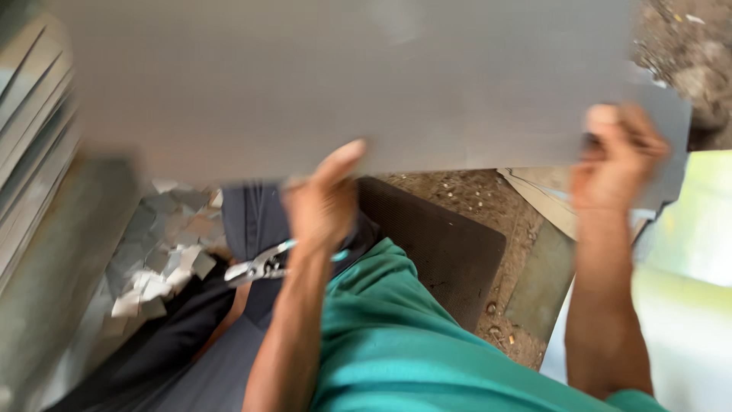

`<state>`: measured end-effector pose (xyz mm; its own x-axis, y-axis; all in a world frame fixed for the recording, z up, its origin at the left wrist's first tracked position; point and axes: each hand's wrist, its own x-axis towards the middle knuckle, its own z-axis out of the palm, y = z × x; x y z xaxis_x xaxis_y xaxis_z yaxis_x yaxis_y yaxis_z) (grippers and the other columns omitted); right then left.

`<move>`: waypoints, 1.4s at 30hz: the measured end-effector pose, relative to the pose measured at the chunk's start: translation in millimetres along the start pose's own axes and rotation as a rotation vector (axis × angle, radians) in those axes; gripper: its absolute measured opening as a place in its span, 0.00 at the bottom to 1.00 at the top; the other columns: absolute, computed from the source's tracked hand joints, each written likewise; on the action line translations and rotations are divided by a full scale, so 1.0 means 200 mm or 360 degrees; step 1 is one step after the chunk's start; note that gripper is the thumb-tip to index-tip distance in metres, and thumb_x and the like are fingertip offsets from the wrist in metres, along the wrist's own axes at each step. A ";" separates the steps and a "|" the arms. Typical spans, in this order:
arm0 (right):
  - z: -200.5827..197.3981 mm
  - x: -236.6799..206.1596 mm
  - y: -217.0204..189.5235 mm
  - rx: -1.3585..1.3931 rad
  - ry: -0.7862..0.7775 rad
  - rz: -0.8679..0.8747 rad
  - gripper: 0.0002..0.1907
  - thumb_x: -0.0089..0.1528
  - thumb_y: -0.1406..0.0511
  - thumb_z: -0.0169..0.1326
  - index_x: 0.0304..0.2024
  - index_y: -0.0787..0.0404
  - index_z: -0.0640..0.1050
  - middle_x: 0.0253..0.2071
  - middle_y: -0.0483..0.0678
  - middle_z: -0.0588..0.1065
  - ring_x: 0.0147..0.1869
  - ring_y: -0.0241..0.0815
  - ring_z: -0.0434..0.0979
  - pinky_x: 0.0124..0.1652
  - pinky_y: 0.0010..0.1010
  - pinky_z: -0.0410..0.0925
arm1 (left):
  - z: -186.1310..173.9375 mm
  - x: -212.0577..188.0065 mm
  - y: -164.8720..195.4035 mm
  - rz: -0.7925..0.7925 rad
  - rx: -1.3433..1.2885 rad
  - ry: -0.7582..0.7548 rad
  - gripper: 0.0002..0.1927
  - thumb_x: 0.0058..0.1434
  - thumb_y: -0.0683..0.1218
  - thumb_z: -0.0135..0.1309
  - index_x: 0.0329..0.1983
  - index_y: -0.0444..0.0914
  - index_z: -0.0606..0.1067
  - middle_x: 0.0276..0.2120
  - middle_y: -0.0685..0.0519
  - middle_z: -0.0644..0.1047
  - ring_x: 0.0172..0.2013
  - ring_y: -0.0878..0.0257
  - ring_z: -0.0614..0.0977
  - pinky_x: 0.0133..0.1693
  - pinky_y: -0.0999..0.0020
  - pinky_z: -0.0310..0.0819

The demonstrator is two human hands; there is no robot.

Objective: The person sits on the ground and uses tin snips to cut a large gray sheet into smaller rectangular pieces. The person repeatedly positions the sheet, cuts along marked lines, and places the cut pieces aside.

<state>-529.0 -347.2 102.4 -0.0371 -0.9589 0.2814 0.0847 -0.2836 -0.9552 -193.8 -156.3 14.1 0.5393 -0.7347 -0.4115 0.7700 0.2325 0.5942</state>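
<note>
One large grey metal sheet (343, 84) held up close to the head camera, filling the upper frame. Left hand (324, 202) grasps its lower edge, thumb up against the face. Right hand (618, 156) clenched on the sheet's right edge near a notched corner; image blurred there, finger detail unclear.

Below the left hand, on the lap: one pair of tin snips (263, 267), teal handles, lying free, not gripped. Left of and below that hand: a heap of small cut metal scraps (160, 252), too many and too blurred to count. Far left: stacked sheets (34, 114), several, count uncertain.

Judged progress: cutting partly done, going by the scraps; this sheet looks mostly whole, lifted, not being cut. A dark mat (435, 244) lies on the dirt floor between the hands.
</note>
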 end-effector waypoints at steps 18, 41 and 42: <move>1.17 -0.91 0.03 -0.0897 -0.1671 -0.0461 0.09 0.67 0.67 0.55 0.48 0.63 0.78 0.42 0.50 0.79 0.46 0.43 0.82 0.44 0.33 0.74 | -0.17 -0.41 0.40 0.0547 0.0687 0.0053 0.12 0.68 0.46 0.57 0.38 0.30 0.80 0.23 0.53 0.79 0.23 0.70 0.79 0.24 0.75 0.73; 1.85 -1.34 -0.10 -0.0310 -0.3172 0.1483 0.15 0.50 0.71 0.49 0.37 0.72 0.79 0.27 0.50 0.78 0.27 0.36 0.74 0.28 0.29 0.69 | -1.44 -1.21 1.46 0.1785 0.0620 0.1744 0.08 0.64 0.34 0.56 0.28 0.34 0.76 0.23 0.50 0.81 0.21 0.65 0.81 0.27 0.71 0.84; 1.83 -1.36 -0.08 -0.0424 -0.3202 0.1106 0.13 0.50 0.71 0.49 0.35 0.71 0.78 0.26 0.50 0.77 0.27 0.36 0.73 0.28 0.29 0.68 | -1.38 -1.19 1.36 0.1825 0.0541 0.1597 0.06 0.65 0.34 0.55 0.31 0.33 0.76 0.24 0.50 0.80 0.21 0.64 0.81 0.27 0.70 0.82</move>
<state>-155.4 -86.9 74.7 0.7799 0.3615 -0.5110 -0.4981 -0.1359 -0.8564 -17.9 257.1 83.5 0.8678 0.4701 0.1609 -0.2327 0.0984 0.9676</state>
